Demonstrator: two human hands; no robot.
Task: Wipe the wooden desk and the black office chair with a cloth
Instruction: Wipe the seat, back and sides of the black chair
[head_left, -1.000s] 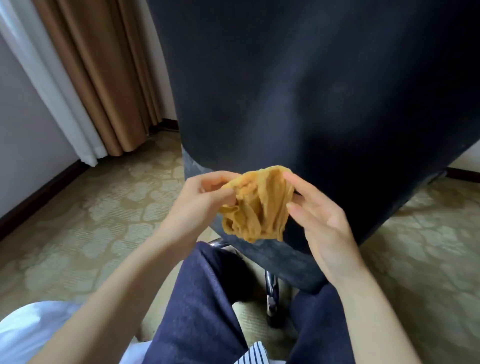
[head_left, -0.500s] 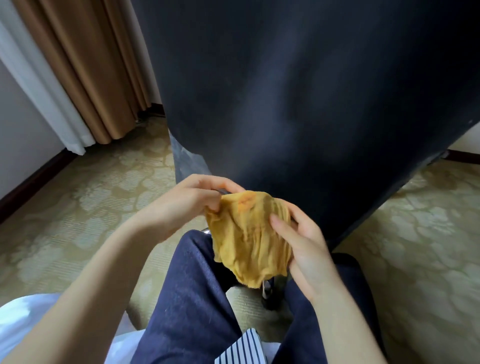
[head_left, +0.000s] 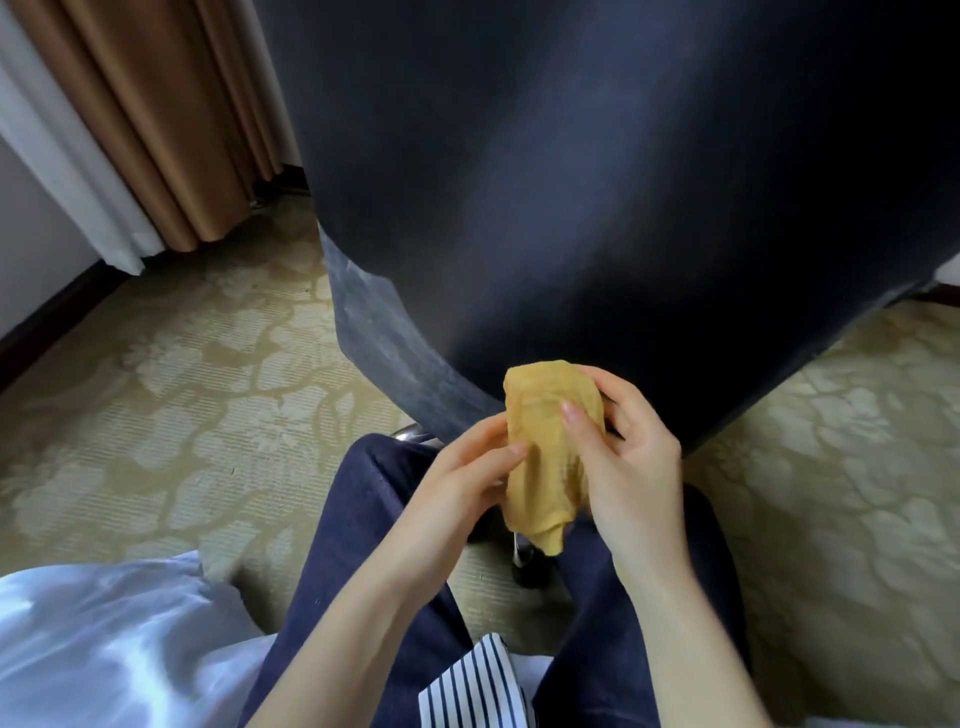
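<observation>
The chair (head_left: 623, 208) is looming ahead, with the curtain (head_left: 156, 130) hanging left. I'm gripping the cloth (head_left: 535, 410) with my left hand (head_left: 462, 488) and right hand (head_left: 634, 467); it's hanging lengthwise, tail drooping.

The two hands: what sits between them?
The yellow cloth, bunched, held by the left hand and right hand, in the head view.

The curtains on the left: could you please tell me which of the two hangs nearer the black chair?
The brown curtain, which hangs right beside the back of the black chair; the white curtain hangs beyond it, farther left.
</observation>
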